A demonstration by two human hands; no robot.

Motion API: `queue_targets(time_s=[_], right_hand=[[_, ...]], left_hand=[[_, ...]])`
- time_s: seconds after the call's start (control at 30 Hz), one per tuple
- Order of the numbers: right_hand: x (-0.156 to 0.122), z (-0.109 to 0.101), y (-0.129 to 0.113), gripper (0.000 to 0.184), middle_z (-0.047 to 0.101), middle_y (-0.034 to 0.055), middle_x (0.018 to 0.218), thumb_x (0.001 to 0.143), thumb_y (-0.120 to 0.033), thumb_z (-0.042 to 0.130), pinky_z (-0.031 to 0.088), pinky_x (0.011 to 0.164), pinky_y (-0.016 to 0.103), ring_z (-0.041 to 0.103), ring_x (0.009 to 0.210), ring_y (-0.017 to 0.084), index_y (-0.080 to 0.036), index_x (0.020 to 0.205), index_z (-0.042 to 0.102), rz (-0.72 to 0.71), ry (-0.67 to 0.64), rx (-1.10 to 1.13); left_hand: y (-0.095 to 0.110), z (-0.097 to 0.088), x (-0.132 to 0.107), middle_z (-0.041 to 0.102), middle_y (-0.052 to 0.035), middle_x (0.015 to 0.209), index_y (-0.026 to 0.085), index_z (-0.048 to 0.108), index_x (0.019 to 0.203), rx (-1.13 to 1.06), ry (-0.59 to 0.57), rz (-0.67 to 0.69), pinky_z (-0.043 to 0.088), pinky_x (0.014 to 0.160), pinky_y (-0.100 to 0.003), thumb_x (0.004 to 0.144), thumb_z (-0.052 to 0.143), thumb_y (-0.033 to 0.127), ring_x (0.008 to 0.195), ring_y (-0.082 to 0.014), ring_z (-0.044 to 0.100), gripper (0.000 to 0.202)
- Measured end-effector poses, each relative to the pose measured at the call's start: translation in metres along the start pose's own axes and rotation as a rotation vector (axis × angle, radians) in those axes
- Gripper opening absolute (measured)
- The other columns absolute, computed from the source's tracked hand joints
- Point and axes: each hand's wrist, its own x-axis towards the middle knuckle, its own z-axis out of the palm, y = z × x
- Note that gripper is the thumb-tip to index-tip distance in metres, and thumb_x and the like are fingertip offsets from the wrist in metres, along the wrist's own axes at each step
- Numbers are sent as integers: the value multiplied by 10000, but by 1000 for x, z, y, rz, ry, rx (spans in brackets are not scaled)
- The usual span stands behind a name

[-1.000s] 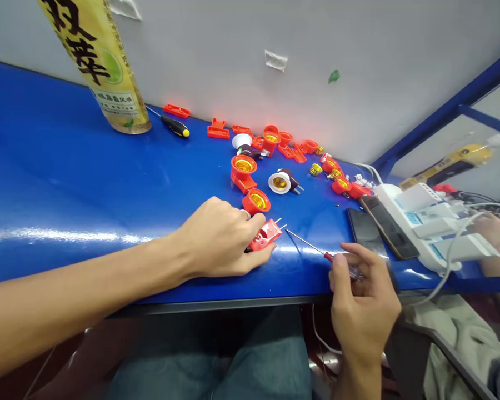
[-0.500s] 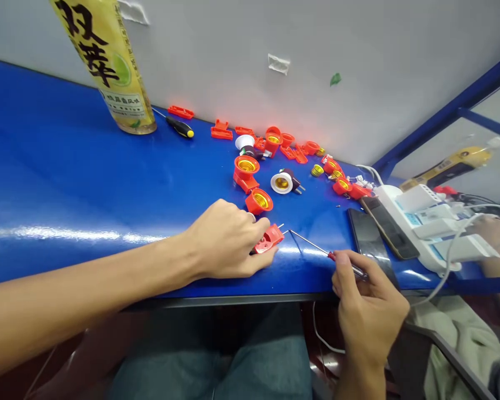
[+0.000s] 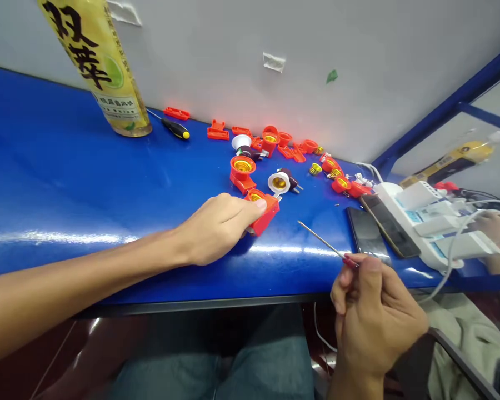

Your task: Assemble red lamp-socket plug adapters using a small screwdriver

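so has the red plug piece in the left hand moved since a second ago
Yes, the red plug piece, gripped in the left hand, has shifted in view toward the white-rimmed socket, its prongs now pointing that way.

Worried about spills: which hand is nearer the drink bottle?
Left. The drink bottle stands beyond the left hand, to its left; the right hand is much farther right.

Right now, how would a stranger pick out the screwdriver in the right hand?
Start at the blue table and find the right hand at its near edge. It holds the screwdriver, thin metal shaft pointing up and left in the picture. Its red collar sets it apart from the black-and-yellow screwdriver lying beside the bottle.
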Motion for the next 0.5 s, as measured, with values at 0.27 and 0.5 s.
queue_targets(time_s=[0.27,0.5], right_hand=[[-5,15,-1,185,597,-25,548,859,-312,753,346,296,220,509,343,92,-140,789,754,-69,-19,-171],[-6,15,-1,227,602,-16,558,847,-349,763,349,289,226,513,353,98,-132,783,744,-51,-1,-154]], left_hand=[[-2,4,-1,389,23,538,189,342,577,-64,-11,-5,250,559,-313,1023,267,418,523,-112,341,507],[-4,4,-1,383,19,533,192,342,568,-8,-9,37,247,558,-315,1020,284,445,516,-118,324,521]])
